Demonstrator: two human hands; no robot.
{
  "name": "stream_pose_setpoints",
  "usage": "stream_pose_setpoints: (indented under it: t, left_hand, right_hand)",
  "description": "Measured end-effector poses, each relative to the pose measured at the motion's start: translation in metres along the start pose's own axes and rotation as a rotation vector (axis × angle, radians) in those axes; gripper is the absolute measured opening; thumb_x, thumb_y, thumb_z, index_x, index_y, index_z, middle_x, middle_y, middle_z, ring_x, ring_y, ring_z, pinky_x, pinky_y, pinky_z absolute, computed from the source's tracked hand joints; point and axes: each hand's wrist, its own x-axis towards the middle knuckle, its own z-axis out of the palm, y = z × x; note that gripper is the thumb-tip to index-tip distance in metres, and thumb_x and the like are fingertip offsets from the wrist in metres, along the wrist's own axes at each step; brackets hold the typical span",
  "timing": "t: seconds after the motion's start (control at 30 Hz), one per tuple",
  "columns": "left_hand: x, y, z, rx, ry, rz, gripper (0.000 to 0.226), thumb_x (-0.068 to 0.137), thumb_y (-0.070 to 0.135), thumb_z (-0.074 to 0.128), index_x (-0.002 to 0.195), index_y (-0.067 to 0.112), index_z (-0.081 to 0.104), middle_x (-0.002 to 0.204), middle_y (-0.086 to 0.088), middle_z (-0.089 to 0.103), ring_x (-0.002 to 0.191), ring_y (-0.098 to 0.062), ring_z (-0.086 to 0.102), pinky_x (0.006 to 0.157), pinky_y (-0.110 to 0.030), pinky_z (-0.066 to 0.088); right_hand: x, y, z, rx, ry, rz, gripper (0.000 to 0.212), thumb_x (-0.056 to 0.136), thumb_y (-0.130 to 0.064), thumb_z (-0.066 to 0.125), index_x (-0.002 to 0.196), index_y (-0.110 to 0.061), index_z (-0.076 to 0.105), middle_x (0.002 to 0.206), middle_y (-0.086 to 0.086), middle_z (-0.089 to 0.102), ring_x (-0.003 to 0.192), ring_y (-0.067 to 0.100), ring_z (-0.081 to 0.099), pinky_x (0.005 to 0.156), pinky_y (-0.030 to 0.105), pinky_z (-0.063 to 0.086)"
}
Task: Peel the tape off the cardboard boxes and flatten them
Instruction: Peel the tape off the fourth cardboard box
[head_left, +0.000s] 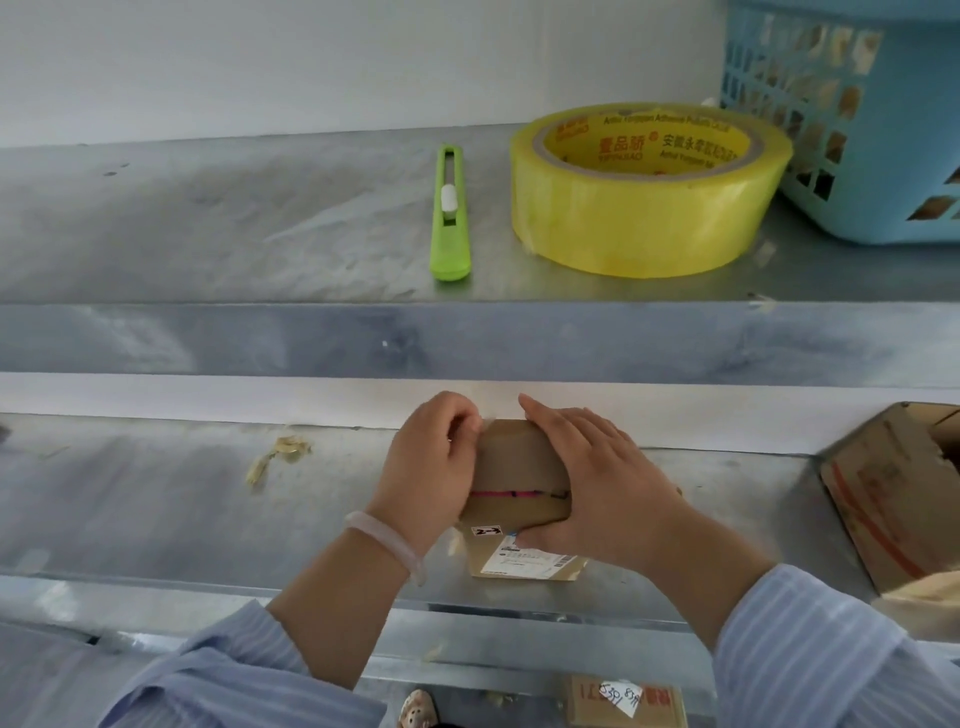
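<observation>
galvanised grey metal makes up the lower shelf (156, 493), dull and scuffed, against a plain white wall. a small cardboard box (519, 462) stands on it near the middle, its shipping label (535, 561) facing the person. the left hand (426, 467), a pale bracelet (387, 540) on its wrist, has its fingers curled at the box's far left corner, pinching a sliver of clear tape (484, 422). the right hand (597, 483) wraps the box's right side, fingers over the top, thumb on the front by the label. a crumpled tape scrap (280, 452) lies to the left, well apart. a larger open carton (893, 493) sits at the right end. on the upper shelf (208, 218) a green utility knife (451, 218) lies beside a yellow tape roll (649, 192), with a blue basket (857, 130) just beyond.
</observation>
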Motion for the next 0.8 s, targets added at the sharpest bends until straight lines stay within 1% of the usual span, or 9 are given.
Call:
stream_pose_setpoints:
  t: [0.1, 0.2, 0.27, 0.33, 0.43, 0.53, 0.6, 0.73, 0.8]
  left_hand:
    - [-0.009, -0.004, 0.003, -0.375, 0.089, -0.324, 0.018, 0.097, 0.019, 0.050, 0.082, 0.024, 0.058, 0.080, 0.011, 0.067, 0.073, -0.003, 0.064, 0.053, -0.014, 0.046]
    - [-0.016, -0.010, 0.004, -0.708, 0.171, -0.591, 0.016, 0.100, 0.015, 0.048, 0.093, 0.006, 0.060, 0.083, -0.005, 0.069, 0.071, -0.015, 0.067, 0.053, -0.023, 0.049]
    - [-0.020, -0.008, 0.005, -0.838, 0.185, -0.689, 0.021, 0.101, 0.012, 0.045, 0.088, 0.003, 0.059, 0.077, -0.009, 0.068, 0.065, -0.015, 0.064, 0.055, -0.028, 0.049]
    - [-0.021, -0.003, 0.004, -0.892, 0.201, -0.692, 0.025, 0.101, 0.011, 0.044, 0.082, 0.006, 0.059, 0.070, -0.005, 0.067, 0.062, -0.014, 0.064, 0.057, -0.030, 0.050]
    - [-0.017, 0.005, -0.003, -0.883, 0.227, -0.609, 0.028, 0.102, 0.015, 0.042, 0.081, 0.009, 0.058, 0.068, 0.000, 0.069, 0.063, -0.012, 0.066, 0.058, -0.026, 0.053]
    - [-0.015, 0.011, -0.003, -0.873, 0.239, -0.586, 0.028, 0.103, 0.016, 0.040, 0.083, 0.008, 0.056, 0.067, 0.004, 0.069, 0.065, -0.011, 0.066, 0.069, -0.034, 0.053]
    - [-0.018, 0.013, 0.000, -0.914, 0.237, -0.601, 0.028, 0.104, 0.016, 0.039, 0.083, 0.007, 0.056, 0.067, 0.004, 0.069, 0.065, -0.011, 0.066, 0.071, -0.036, 0.051]
    - [-0.022, 0.018, 0.007, -0.993, 0.226, -0.638, 0.028, 0.104, 0.018, 0.040, 0.084, 0.008, 0.057, 0.069, 0.000, 0.070, 0.066, -0.013, 0.067, 0.067, -0.034, 0.053]
    - [-0.022, 0.023, 0.010, -1.068, 0.218, -0.649, 0.028, 0.104, 0.017, 0.039, 0.083, 0.007, 0.056, 0.066, -0.001, 0.069, 0.062, -0.012, 0.066, 0.059, -0.028, 0.054]
  right_hand:
    - [-0.002, 0.003, -0.001, 0.010, 0.015, 0.008, 0.120, 0.056, -0.074, 0.071, 0.151, -0.039, 0.007, 0.146, -0.012, 0.035, 0.130, 0.005, 0.020, 0.109, 0.020, 0.011]
    - [-0.004, 0.006, 0.000, 0.009, 0.029, 0.001, 0.115, 0.057, -0.076, 0.069, 0.150, -0.040, 0.010, 0.145, -0.015, 0.033, 0.131, 0.006, 0.023, 0.110, 0.023, 0.015]
    - [-0.005, 0.006, 0.001, 0.010, 0.064, -0.019, 0.110, 0.058, -0.075, 0.069, 0.149, -0.038, 0.019, 0.143, -0.014, 0.036, 0.131, 0.008, 0.028, 0.113, 0.027, 0.021]
    - [-0.006, 0.005, 0.004, 0.032, 0.133, -0.044, 0.103, 0.059, -0.074, 0.067, 0.147, -0.034, 0.031, 0.141, -0.011, 0.040, 0.129, 0.009, 0.032, 0.112, 0.031, 0.029]
    - [-0.009, 0.001, 0.013, 0.121, 0.265, -0.072, 0.094, 0.063, -0.069, 0.069, 0.142, -0.023, 0.045, 0.137, -0.003, 0.044, 0.126, 0.014, 0.039, 0.108, 0.035, 0.038]
    - [-0.015, -0.003, 0.026, 0.170, 0.325, -0.077, 0.091, 0.067, -0.062, 0.074, 0.142, -0.018, 0.045, 0.138, 0.002, 0.043, 0.127, 0.021, 0.042, 0.105, 0.041, 0.043]
    - [-0.020, -0.002, 0.034, 0.176, 0.384, -0.078, 0.091, 0.068, -0.059, 0.076, 0.141, -0.016, 0.045, 0.138, 0.005, 0.044, 0.127, 0.023, 0.042, 0.104, 0.041, 0.043]
    - [-0.030, 0.003, 0.042, 0.165, 0.462, -0.086, 0.089, 0.070, -0.056, 0.075, 0.141, -0.014, 0.041, 0.137, 0.009, 0.045, 0.126, 0.022, 0.042, 0.107, 0.033, 0.038]
    - [-0.035, 0.007, 0.044, 0.169, 0.480, -0.081, 0.089, 0.069, -0.054, 0.076, 0.140, -0.012, 0.041, 0.136, 0.010, 0.045, 0.125, 0.024, 0.043, 0.108, 0.035, 0.038]
